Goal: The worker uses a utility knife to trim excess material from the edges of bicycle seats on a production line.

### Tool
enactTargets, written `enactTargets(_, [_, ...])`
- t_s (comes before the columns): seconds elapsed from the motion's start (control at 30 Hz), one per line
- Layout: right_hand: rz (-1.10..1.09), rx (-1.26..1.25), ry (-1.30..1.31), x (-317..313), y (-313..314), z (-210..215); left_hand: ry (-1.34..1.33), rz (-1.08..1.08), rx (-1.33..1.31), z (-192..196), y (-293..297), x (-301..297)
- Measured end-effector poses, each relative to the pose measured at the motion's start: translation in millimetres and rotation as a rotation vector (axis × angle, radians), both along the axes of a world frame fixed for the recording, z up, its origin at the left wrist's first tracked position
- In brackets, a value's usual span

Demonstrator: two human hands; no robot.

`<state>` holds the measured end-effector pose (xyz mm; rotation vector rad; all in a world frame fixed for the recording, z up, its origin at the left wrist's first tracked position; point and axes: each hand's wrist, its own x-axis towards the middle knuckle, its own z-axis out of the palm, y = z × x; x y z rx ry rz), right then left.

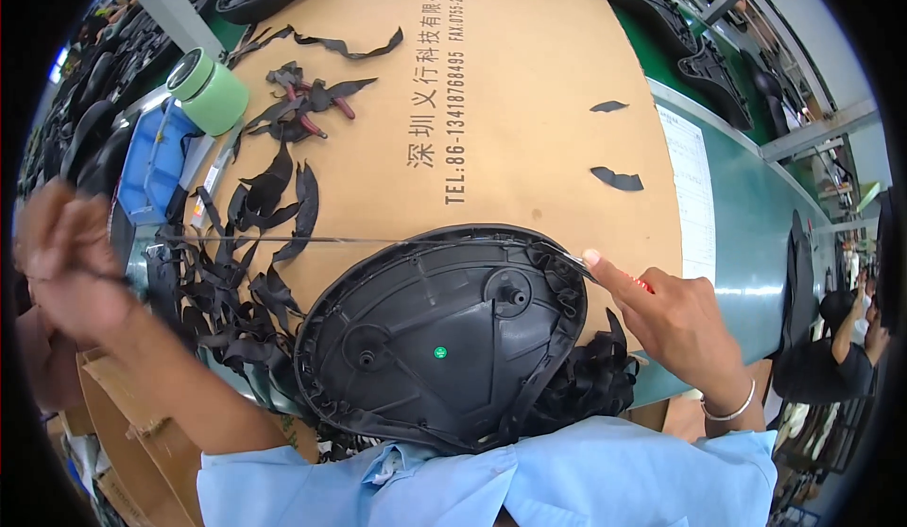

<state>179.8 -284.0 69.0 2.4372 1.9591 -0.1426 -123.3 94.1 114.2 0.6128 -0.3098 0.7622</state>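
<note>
A black plastic seat base [425, 338] rests underside up against my body at the cardboard's near edge. Black covering material is folded over its rim, and a small green round sticker marks its middle. My right hand [675, 314] grips a thin metal tool [574, 259] with red on its handle, its tip at the upper right rim. From that rim a thin black strip [350, 241] stretches taut toward my left. Out there my left hand [71, 258] is raised and smeared by motion, fingers curled, apparently around the strip's far end.
Black scraps [227, 291] heap left of the base, and more bunch at its lower right. Red-handled pliers [312, 116] lie among scraps. A green jar [208, 92], a blue bin [156, 163] and a knife [206, 191] stand or lie farther left. Paper sheets [694, 196] lie right.
</note>
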Motion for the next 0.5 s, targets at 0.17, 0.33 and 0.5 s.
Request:
enactTargets(0.17, [-0.023,0.004,0.201,22,16,10,1.002,0.439,2.171,-67,-87,144])
enactTargets(0.33, [0.043,-0.127,0.499,39,46,10,0.413,-0.188,1.131,-85,-123,164])
enactTargets(0.5, [0.079,-0.17,0.143,21,28,10,0.738,-0.104,0.619,-67,-111,151])
